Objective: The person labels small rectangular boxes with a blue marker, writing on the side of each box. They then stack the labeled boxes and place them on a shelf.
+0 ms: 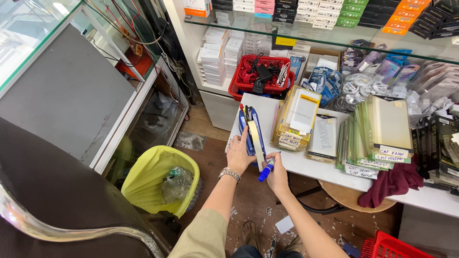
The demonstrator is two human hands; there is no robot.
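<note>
A lined bin (160, 179) stands left, below the worktop (267, 107). The left hand (237, 155) steadies a tape dispenser (252, 134) at the near-left corner, fingers spread flat. The right hand (277, 174), fingers curled, grips a blue marker (266, 171). Labelled packs (294, 119) crowd the right; only this corner stays free. How much labelling remains is unclear.

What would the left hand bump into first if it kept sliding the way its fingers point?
The left hand points up the white table, beside the tape dispenser. Next along looks like the red basket of cables, though depth is hard to judge.
</note>
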